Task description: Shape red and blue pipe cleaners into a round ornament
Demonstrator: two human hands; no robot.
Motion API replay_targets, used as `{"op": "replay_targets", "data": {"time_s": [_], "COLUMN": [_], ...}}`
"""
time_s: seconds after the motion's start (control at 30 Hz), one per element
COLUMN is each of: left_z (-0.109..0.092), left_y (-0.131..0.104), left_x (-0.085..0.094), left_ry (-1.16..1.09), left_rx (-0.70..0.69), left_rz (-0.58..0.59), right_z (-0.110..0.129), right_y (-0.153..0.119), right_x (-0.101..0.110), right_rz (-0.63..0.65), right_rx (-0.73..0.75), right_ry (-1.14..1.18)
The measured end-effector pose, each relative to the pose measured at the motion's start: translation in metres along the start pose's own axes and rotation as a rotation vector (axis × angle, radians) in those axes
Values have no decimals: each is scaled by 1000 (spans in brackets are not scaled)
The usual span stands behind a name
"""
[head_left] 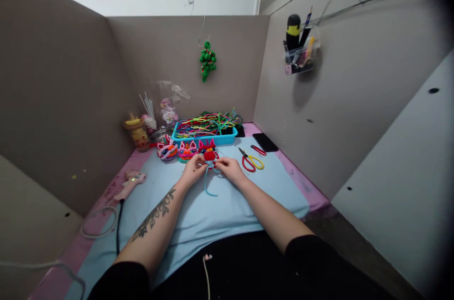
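Observation:
Between both hands is a small red craft piece (210,157) with light blue fuzzy stem wound at its lower side. My left hand (194,167) pinches its left edge. From the right, my right hand (229,167) closes its fingers on the blue part. A loose end of the light blue stem (206,186) hangs down and curls on the cloth. Just beyond the hands stand several colourful animal-head figures (187,151) with ears. Red-and-yellow scissors (252,162) lie with blades apart, right of my right hand. Fine detail under the fingertips is hidden.
A blue tray (227,139) full of coloured fuzzy stems stands behind. A phone (265,142) and a small red tool (258,150) lie at right. A pink glue gun (130,185) with its cord is at left, a jar (137,135) behind it. Partition walls enclose the table.

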State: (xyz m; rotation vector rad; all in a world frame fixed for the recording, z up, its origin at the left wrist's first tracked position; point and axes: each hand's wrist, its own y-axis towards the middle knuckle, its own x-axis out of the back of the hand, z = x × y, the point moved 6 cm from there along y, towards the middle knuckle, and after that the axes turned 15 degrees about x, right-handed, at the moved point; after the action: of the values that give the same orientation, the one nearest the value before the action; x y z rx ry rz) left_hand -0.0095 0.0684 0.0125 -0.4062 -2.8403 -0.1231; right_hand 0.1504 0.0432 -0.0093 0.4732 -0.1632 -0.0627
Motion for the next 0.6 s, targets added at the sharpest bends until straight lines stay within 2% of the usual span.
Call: {"op": "replay_targets", "data": {"time_s": [0.2,0.3,0.47,0.6], "left_z": [-3,-5,-6,-2], "left_y": [-1,-2,-4,-2], "left_x": [4,2,-2,-1], "left_ry": [0,5,28,27], "left_rx": [-5,-22,-34,-27], "left_rz": [-76,-61,-25,-32], "right_z": [7,8,6,20], "right_y": [0,-2,-2,1], "right_x": [5,5,2,5], "right_rz": [-89,-99,-20,-49], "right_rx": [-43,-39,57,128], "right_ry": [54,14,-103,-235]}}
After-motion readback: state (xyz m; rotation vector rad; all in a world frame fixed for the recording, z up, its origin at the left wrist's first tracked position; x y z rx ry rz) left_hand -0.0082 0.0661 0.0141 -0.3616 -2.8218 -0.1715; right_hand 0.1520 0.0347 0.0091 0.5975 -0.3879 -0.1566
